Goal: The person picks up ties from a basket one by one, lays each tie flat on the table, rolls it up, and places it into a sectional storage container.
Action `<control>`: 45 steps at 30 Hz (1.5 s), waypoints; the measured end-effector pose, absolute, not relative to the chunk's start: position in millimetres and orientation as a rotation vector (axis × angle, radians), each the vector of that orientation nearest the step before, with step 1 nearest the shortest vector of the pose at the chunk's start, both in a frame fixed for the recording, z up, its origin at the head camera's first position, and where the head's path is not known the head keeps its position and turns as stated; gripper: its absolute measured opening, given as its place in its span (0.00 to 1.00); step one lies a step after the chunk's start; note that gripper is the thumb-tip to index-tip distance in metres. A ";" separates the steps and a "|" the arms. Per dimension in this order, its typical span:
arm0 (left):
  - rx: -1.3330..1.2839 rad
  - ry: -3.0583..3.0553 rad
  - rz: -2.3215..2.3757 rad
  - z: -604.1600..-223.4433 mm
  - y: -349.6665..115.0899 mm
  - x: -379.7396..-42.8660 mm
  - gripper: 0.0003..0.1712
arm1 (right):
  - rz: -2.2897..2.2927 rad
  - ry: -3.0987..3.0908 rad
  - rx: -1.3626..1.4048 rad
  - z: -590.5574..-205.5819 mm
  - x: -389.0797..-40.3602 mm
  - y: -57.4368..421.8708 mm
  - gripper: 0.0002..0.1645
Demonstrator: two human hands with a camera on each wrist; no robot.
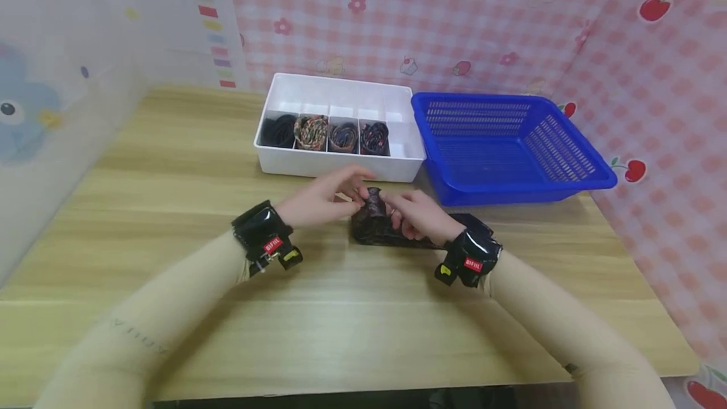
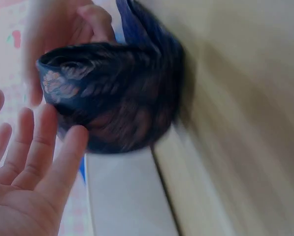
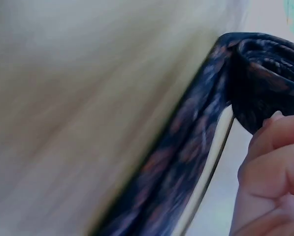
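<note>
A folded strip of dark, floral-patterned cloth (image 1: 375, 234) lies along the table in front of the white box, its far end passing under the right wrist. Its left end is wound into a roll (image 2: 122, 98) that stands on edge, with the coiled layers showing in the right wrist view. My right hand (image 1: 423, 216) holds the roll from the right, and its curled fingers (image 3: 275, 157) lie against the side. On the other side is my left hand (image 1: 324, 197); its fingers (image 2: 63, 167) are spread and nearly straight, with fingertips right at the roll's edge.
Behind the hands stands a white divided box (image 1: 341, 166). Its front compartments hold several rolled cloths, among them a black one (image 1: 278, 131) and a multicoloured one (image 1: 310, 133). A blue plastic basket (image 1: 511, 193) sits against the box's right end. Patterned walls border the wooden table (image 1: 318, 333).
</note>
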State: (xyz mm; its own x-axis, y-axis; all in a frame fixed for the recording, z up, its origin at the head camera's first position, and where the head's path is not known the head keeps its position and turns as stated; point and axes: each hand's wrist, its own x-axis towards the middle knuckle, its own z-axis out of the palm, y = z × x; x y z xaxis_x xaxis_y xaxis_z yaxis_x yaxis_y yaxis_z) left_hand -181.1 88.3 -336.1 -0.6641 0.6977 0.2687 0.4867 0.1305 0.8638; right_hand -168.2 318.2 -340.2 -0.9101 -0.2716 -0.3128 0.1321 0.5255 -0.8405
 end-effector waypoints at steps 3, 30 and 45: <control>1.198 2.143 1.532 -339.6 101.5 -181.3 0.27 | -1.273 2.369 -0.119 -343.5 -166.8 325.5 0.31; 0.930 2.662 0.714 -347.4 45.7 -173.0 0.38 | -0.855 2.771 -0.471 -357.0 -170.6 281.1 0.22; 1.311 2.397 1.042 -323.3 88.3 -185.0 0.23 | -1.146 2.623 -0.156 -339.4 -174.4 323.9 0.39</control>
